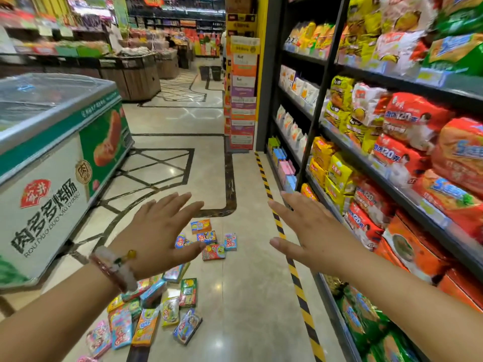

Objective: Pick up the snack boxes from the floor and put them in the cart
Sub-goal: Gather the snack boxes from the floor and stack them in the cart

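Observation:
Several small colourful snack boxes (pixel 213 251) lie scattered on the shiny tiled floor, with a denser heap (pixel 146 320) nearer me at the lower left. Both of my arms reach forward above them. My left hand (pixel 162 233), with a beaded bracelet at the wrist, is held flat, fingers spread, empty, and covers part of the boxes. To its right, my right hand (pixel 311 231) is spread and empty too, hovering over bare floor beside the striped tape. No cart is in view.
A chest freezer (pixel 52 163) with a glass lid stands at the left. Dark shelves (pixel 392 168) packed with snack bags line the right. Yellow-black tape (pixel 277 220) runs along the shelf foot. A stack of cartons (pixel 241 100) stands ahead; the aisle floor stretches between.

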The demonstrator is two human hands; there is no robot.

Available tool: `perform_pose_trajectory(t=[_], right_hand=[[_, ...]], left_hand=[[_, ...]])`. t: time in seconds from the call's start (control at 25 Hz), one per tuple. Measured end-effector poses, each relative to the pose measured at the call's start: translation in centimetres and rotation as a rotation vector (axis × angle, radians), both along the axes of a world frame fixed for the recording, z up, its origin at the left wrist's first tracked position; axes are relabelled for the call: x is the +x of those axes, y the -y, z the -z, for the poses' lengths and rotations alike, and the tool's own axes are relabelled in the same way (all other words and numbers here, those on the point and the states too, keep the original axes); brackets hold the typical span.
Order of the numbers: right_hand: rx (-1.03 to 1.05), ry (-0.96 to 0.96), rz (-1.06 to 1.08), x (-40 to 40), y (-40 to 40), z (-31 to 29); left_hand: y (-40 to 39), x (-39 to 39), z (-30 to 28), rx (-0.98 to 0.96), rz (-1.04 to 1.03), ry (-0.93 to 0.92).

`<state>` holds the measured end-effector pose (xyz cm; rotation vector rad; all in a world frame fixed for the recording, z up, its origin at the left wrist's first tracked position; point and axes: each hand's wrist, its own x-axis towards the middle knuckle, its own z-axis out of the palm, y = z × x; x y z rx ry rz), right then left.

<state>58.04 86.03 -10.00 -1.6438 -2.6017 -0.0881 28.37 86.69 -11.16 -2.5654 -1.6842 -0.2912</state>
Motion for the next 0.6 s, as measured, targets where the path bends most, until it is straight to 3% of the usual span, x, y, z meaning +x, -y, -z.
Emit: perform_pose_trajectory(t=[0.32, 0.48, 0.6], right_hand=[[-0.065, -0.016, -0.045, -0.7, -17.1, 2.6], [-0.066, -0.017, -0.021, -2.3, -25.8, 4.3], [-0.075, -0.011, 0.007, -3.1, -31.8, 5.0]], left_hand=[[-14.0, -0.5, 2.1, -0.084, -0.080, 0.029], [-23.7, -2.5, 3.9, -0.025, -0.030, -0.155], [-31.0, -3.4, 4.2, -0.028, -0.037, -0.143]])
